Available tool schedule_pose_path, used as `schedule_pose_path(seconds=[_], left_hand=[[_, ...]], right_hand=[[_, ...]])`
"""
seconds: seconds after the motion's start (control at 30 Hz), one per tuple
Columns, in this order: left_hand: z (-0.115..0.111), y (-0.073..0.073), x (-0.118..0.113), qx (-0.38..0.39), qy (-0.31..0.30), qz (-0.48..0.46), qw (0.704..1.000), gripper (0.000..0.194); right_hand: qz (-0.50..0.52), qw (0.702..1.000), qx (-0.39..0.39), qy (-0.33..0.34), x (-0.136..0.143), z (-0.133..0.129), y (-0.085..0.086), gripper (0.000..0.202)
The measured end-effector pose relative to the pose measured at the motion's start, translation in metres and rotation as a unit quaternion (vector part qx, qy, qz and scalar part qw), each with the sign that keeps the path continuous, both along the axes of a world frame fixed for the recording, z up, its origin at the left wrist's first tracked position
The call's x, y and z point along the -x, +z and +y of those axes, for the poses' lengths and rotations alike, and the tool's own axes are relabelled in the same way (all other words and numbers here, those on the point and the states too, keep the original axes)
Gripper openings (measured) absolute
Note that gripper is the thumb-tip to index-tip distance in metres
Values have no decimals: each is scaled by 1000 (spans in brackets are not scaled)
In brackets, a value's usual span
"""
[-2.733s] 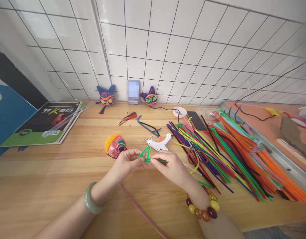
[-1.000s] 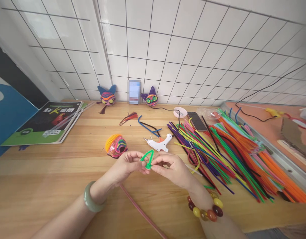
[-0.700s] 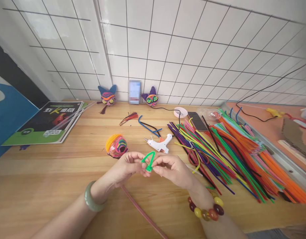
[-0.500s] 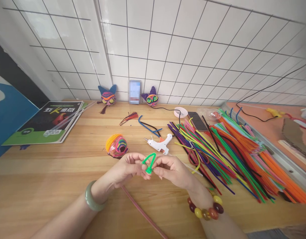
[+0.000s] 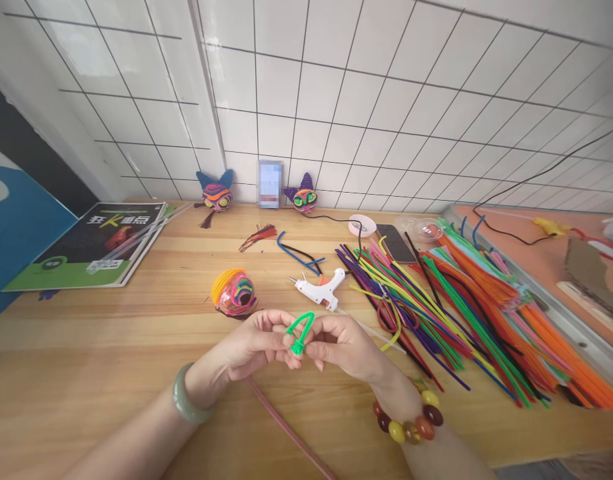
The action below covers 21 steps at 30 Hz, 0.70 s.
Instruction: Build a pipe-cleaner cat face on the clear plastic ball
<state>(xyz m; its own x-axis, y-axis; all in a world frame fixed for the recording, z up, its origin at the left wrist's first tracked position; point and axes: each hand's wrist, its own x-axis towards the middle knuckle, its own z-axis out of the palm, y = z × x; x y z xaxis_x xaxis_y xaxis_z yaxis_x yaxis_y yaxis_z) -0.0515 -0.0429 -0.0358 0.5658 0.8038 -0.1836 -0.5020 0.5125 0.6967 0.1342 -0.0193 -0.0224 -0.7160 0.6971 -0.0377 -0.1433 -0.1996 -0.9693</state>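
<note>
Between my hands is a bent green pipe cleaner (image 5: 305, 323), looped at the top and coiled tightly at its lower end. My left hand (image 5: 259, 343) pinches it from the left, beside the coil. From the right, the thumb and forefinger of my right hand (image 5: 339, 340) close on it too. Just behind my left hand sits a round ornament (image 5: 234, 292) with orange strands and a multicoloured eye shape. A white glue gun (image 5: 320, 291) lies behind my right hand. Under my left hand a pink stick (image 5: 289, 427) runs toward the front edge.
Many coloured pipe cleaners (image 5: 451, 313) cover the right side, with scissors (image 5: 386, 317) among them. Two eared ornaments (image 5: 216, 193) and a phone (image 5: 270, 185) stand by the wall. Another phone (image 5: 396, 244) lies near a pink bowl (image 5: 362, 225). Books (image 5: 94, 247) lie at left.
The green pipe cleaner has shifted and turned slightly, its coiled end now a little lower. My right hand has moved slightly, still pinching.
</note>
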Motion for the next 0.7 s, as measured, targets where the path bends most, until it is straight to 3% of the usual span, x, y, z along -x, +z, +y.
schedule_pose_path(seconds=[0.3, 0.53, 0.7], left_hand=[[-1, 0, 2, 1, -21, -31, 999, 35], [-2, 0, 3, 2, -43, -32, 999, 41], [-2, 0, 3, 7, -50, -28, 998, 46]], right_hand=[[19, 998, 56, 12, 6, -3, 4, 19], [30, 995, 97, -18, 8, -5, 2, 35], [48, 994, 93, -5, 6, -7, 3, 42]])
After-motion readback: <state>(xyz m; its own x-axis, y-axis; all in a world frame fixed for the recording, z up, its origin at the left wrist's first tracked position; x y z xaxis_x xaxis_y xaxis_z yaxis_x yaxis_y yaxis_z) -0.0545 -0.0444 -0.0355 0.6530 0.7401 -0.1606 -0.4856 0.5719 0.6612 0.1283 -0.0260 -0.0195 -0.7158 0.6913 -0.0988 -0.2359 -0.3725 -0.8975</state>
